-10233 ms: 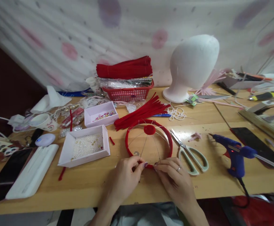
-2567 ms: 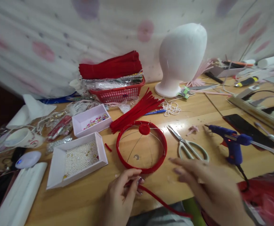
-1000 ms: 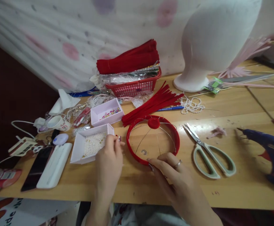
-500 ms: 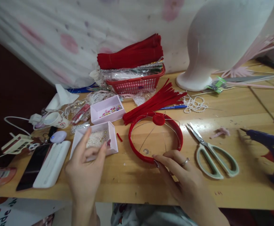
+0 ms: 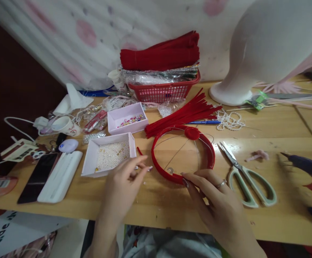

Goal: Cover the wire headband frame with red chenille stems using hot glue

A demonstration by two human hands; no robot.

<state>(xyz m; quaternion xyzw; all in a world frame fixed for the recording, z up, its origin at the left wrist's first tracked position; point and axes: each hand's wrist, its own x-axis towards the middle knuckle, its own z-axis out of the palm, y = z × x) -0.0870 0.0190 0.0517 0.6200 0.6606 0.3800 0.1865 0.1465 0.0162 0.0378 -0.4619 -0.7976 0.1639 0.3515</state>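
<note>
My right hand (image 5: 215, 195) pinches the near rim of a red velvet-wrapped headband (image 5: 157, 166). Thin bare wires cross the ring, and a round red pad (image 5: 192, 133) sits at its far side. Left of the headband, my left hand (image 5: 125, 182) is in the air, index finger and thumb a little apart; I make out nothing between them. Just behind that hand stands a white box (image 5: 87, 166) of small pearl beads (image 5: 111, 154). A short red strip (image 5: 140, 151) lies between box and headband.
Scissors (image 5: 235, 165) and a blue glue gun (image 5: 306, 170) lie at the right. Behind are red velvet strips (image 5: 177, 116), a gem box (image 5: 111, 125), a red basket (image 5: 161, 93) and a white head form (image 5: 252, 53). A phone (image 5: 36, 179) and power bank (image 5: 61, 177) lie left.
My left hand has moved right, away from over the bead box to beside the headband, its thumb and index closer together. My right hand still grips the headband. The camera view has shifted slightly.
</note>
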